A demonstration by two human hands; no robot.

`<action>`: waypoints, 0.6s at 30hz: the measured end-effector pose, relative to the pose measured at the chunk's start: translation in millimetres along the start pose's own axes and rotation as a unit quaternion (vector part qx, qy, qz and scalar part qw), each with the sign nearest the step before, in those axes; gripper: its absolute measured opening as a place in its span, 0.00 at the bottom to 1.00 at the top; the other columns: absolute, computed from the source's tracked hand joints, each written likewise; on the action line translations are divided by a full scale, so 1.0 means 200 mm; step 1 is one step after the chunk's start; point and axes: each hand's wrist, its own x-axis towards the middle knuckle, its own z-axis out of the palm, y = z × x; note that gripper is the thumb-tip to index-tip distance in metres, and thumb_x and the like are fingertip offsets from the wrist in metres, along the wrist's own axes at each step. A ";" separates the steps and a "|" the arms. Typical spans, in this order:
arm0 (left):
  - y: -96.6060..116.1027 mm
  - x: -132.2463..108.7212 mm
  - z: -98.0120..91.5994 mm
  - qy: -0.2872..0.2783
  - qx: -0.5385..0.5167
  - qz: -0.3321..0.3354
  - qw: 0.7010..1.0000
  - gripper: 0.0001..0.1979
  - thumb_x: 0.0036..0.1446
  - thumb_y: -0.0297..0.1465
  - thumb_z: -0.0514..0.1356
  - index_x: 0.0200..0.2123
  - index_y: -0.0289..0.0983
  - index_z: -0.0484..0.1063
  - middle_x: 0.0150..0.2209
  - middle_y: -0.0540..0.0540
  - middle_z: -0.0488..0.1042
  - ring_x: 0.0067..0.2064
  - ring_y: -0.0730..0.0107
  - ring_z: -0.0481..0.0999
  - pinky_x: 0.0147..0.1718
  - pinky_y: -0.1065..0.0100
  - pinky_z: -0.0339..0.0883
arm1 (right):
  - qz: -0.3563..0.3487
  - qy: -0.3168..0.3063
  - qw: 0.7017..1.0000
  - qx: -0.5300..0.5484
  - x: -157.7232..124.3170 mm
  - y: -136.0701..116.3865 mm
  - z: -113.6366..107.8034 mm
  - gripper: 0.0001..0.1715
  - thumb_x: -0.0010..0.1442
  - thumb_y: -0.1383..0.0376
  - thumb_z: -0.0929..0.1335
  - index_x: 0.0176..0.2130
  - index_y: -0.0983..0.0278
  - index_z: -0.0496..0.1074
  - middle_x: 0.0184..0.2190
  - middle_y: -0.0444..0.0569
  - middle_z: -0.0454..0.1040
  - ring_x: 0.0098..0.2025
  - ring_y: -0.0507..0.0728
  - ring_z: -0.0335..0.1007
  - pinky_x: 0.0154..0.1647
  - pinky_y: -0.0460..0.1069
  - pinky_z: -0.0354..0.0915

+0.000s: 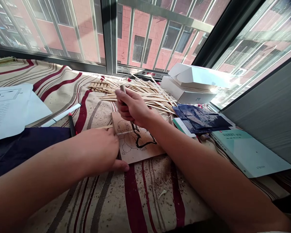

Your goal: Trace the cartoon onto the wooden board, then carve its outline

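Note:
A wooden board [135, 155] lies on the striped cloth, with a cartoon turtle drawn on it in thin lines and a thick black outline on its right part. At its left side, my left hand [104, 149] grips the edge, the thumb by the lower left corner. My right hand [133, 106] is closed in a fist above the board's upper part, around a thin carving tool [122, 88]. The tool's rounded grey end sticks out over the fist; its working tip, low near the drawing, is mostly hidden by the hand.
Behind the board lies a loose heap of thin wooden sticks [145, 92]. A white box [191, 87], dark blue sheet [201, 118] and pale green book [249, 152] stand right. Papers [9, 110], a white marker [61, 115] and black pen [71, 124] lie left. Crumbs dot the cloth [152, 194].

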 end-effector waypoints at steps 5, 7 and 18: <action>0.01 -0.01 -0.03 -0.023 0.011 -0.004 1.000 0.39 0.59 0.63 0.61 0.55 0.35 0.82 0.53 0.30 0.83 0.54 0.40 0.83 0.57 0.53 0.74 | 0.013 0.022 0.993 -0.116 0.03 0.02 -0.04 0.22 0.77 0.67 0.68 0.30 0.60 0.59 0.17 0.32 0.56 0.17 0.44 0.45 0.15 0.40 0.44; 0.01 0.00 -0.02 -0.022 0.002 -0.003 1.000 0.39 0.60 0.61 0.62 0.57 0.34 0.81 0.53 0.30 0.83 0.55 0.40 0.82 0.58 0.52 0.74 | -0.015 0.070 0.990 -0.123 0.04 0.01 -0.07 0.22 0.77 0.67 0.68 0.30 0.60 0.60 0.17 0.32 0.57 0.16 0.44 0.46 0.16 0.41 0.45; 0.01 0.00 -0.01 -0.015 -0.007 -0.005 1.000 0.41 0.58 0.61 0.63 0.57 0.31 0.82 0.52 0.28 0.83 0.53 0.37 0.83 0.58 0.50 0.74 | -0.013 0.055 0.994 -0.095 0.03 0.04 -0.01 0.22 0.78 0.66 0.66 0.30 0.59 0.58 0.17 0.32 0.57 0.16 0.44 0.44 0.15 0.42 0.44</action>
